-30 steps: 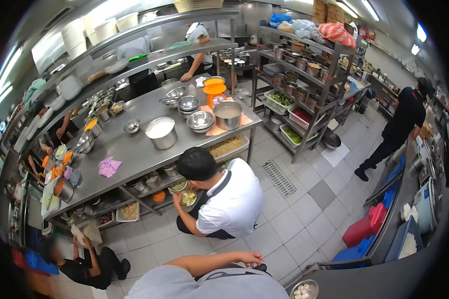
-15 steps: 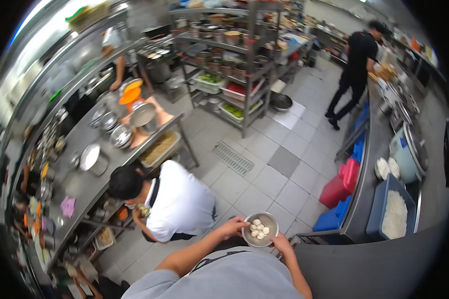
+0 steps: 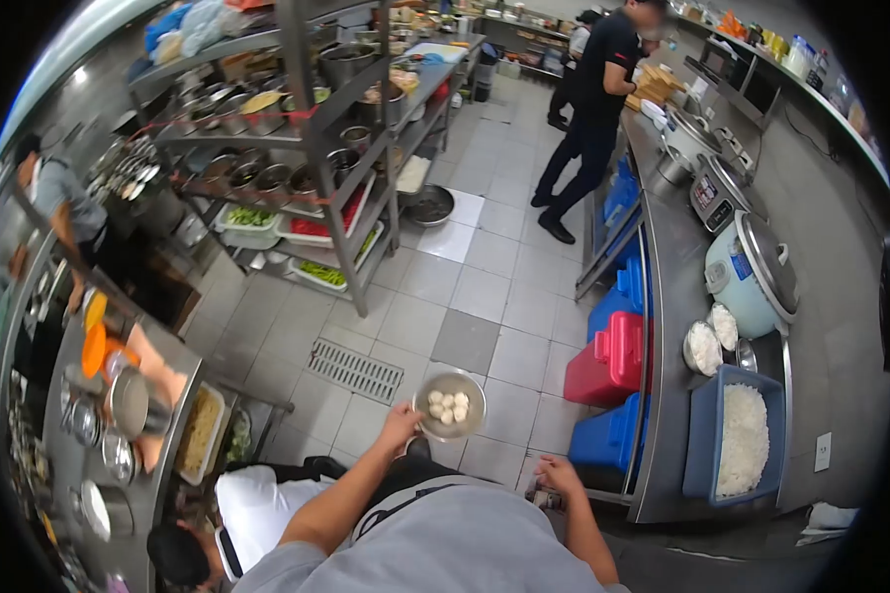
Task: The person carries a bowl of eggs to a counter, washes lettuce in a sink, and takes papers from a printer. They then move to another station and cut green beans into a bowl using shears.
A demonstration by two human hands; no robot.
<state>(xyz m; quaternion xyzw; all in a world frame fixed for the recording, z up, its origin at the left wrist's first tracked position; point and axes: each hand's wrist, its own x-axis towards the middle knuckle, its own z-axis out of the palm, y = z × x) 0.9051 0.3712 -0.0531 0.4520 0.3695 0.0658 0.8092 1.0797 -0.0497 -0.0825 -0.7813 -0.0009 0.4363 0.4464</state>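
Note:
A round metal bowl (image 3: 421, 403) with several white, round pieces (image 3: 448, 406) in it is held out in front of me. My left hand (image 3: 400, 425) grips its left rim. My right hand (image 3: 561, 475) is apart from the bowl, lower and to the right, near the end of the steel counter (image 3: 658, 474). Its fingers are apart, and nothing shows in them.
A person in white (image 3: 262, 504) bends low at my left by a steel table (image 3: 183, 371). A steel rack (image 3: 351, 237) stands ahead. On the right counter are a rice tub (image 3: 702, 450) and cookers (image 3: 737, 277). A person in black (image 3: 598, 89) stands beyond.
My right hand has let go of the bowl, which my left hand has moved to the left and forward. The view has turned right, showing more of the right counter.

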